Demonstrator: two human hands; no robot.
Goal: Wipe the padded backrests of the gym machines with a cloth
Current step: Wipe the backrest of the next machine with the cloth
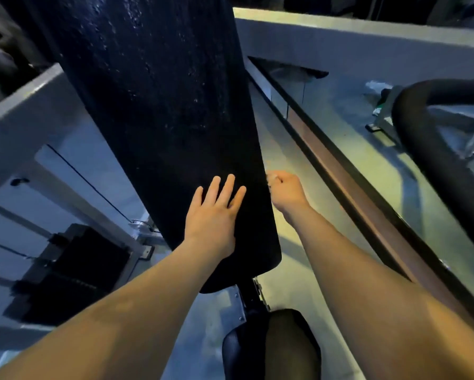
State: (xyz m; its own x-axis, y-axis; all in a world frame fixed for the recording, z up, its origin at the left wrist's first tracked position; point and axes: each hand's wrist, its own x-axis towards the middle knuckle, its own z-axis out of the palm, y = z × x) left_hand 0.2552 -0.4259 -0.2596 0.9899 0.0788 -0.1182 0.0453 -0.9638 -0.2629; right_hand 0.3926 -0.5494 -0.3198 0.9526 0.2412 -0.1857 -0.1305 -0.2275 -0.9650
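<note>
- L hand point(211, 212) fingers point(225, 187): straight, slightly spread, lying flat on the lower part of the black backrest point(162, 105); they grasp nothing.
- R hand point(285, 190): clenched to a fist just beside the pad's right edge; no cloth visible in it.
- Backrest: tall, a bit tilted, mounted on the grey frame point(24, 111), above the seat pad point(271, 344).
- Handling, my guess: skin looks vinyl-like w/ wet spots, so prob. slippery; padding soft, board under it stiff. It is fixed, so no lifting; brace w/ a flat palm low and wipe along the length.
</note>
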